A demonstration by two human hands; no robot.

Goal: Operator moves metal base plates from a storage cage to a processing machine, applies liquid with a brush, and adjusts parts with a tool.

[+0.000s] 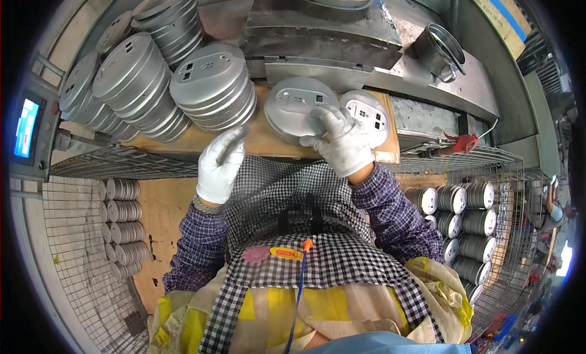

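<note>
Both my hands wear white gloves. My left hand [221, 166] is raised at the front edge of the wooden board, fingers stretched out and holding nothing. It is nearest to a stack of grey metal discs [210, 79] with small square cut-outs. My right hand [345, 143] has its thumb and fingers spread over the right side of a round grey metal cover [299, 103] lying on the board. Its fingertips seem to touch that cover, though contact is hard to be sure of. Partly behind this hand lies a lighter disc [369, 113] with dark square openings.
More disc stacks [134, 73] lean at the back left. A metal block [317, 36] stands behind the board, with a metal pot [438, 51] to its right. A red-handled tool [458, 144] rests by the wire rack. Wire cages with discs [479, 247] flank me; a lit screen [26, 128] is far left.
</note>
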